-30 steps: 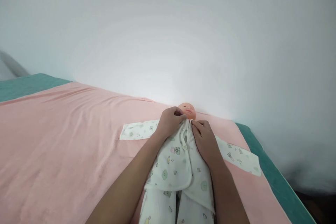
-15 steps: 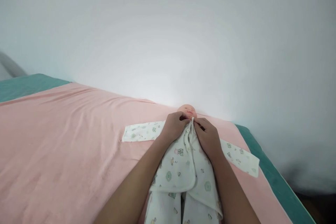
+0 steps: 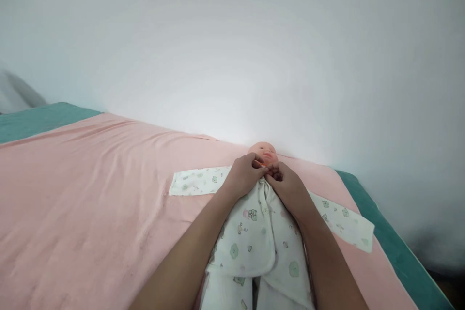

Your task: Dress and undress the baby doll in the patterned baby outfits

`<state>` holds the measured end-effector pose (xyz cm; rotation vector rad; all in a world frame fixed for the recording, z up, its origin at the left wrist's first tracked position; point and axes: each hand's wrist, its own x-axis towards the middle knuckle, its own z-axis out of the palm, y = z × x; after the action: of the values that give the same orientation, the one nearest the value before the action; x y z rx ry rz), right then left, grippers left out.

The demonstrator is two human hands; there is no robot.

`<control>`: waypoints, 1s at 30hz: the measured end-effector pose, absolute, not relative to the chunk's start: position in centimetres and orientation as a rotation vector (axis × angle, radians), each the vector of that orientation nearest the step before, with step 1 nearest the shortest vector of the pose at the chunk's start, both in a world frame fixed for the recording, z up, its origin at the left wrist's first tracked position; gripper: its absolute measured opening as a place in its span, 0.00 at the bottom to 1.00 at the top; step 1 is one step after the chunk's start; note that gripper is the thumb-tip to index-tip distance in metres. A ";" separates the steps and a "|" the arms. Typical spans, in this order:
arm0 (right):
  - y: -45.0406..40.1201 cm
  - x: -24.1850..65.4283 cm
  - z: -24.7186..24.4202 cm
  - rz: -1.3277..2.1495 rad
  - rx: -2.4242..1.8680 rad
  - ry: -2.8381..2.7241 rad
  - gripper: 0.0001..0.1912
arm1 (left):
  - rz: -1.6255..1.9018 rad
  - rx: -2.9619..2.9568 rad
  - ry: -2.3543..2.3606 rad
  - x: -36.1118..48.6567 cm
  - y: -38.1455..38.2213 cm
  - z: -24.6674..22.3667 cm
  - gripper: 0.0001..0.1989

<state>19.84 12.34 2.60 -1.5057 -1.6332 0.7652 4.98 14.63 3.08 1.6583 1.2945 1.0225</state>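
A baby doll (image 3: 264, 149) lies face up, its head towards the wall, in a white baby shirt (image 3: 250, 242) printed with small green and pink animals. The shirt's sleeves stretch out flat to both sides. At the neckline, my left hand (image 3: 244, 174) pinches the collar edge from the left. My right hand (image 3: 288, 184) has its fingers bent on the other collar edge, close under the doll's chin. Both sets of fingertips nearly meet there and hide the top fastening. White trousers (image 3: 225, 290) in the same print show below the hem.
Underneath is a pink sheet (image 3: 90, 203) with soft wrinkles. Green bedding (image 3: 392, 247) shows at the right edge and at the far left. A pale wall (image 3: 232, 48) rises directly behind the doll's head.
My fingertips have come closer together at the collar, and the raised collar edge has gone down between them. The view has shifted slightly, and the right sleeve appears further right.
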 end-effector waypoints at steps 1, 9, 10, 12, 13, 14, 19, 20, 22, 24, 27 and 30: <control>12.3 19.8 2.6 0.762 -1.516 -1.630 0.09 | 1.013 1.655 1.291 4.9 14.6 3.1 0.09; 12.1 19.7 2.7 0.751 -1.574 -1.582 0.09 | 0.918 1.747 1.353 4.8 14.3 3.5 0.08; 12.1 19.7 2.7 0.741 -1.576 -1.582 0.10 | 0.916 1.776 1.376 4.9 14.3 3.6 0.08; 12.1 19.6 2.6 0.722 -1.572 -1.576 0.10 | 0.911 1.837 1.410 5.0 14.3 3.5 0.09; 12.1 19.6 2.6 0.714 -1.571 -1.572 0.10 | 0.902 1.871 1.422 5.0 14.4 3.4 0.09; 12.1 19.6 2.6 0.703 -1.573 -1.566 0.11 | 0.896 1.904 1.433 5.1 14.4 3.3 0.10; 12.0 19.6 2.5 0.646 -1.582 -1.541 0.12 | 0.931 2.013 1.459 5.1 14.4 2.9 0.11; 12.0 19.6 2.5 0.638 -1.575 -1.542 0.12 | 0.939 2.025 1.450 5.1 14.4 2.9 0.12; 11.9 19.6 2.6 0.628 -1.560 -1.548 0.11 | 0.941 2.042 1.435 5.1 14.3 2.9 0.12; 11.9 19.6 2.6 0.614 -1.554 -1.551 0.11 | 0.933 2.056 1.437 5.1 14.2 2.9 0.13; 11.9 19.6 2.6 0.609 -1.553 -1.545 0.11 | 0.911 2.058 1.460 5.1 14.4 2.9 0.12; 11.9 19.6 2.6 0.609 -1.559 -1.529 0.11 | 0.898 2.046 1.474 5.1 14.5 2.8 0.11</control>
<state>19.56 11.86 2.56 -1.5585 -1.5287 0.6095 5.07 14.52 2.80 2.0459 1.4741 0.8975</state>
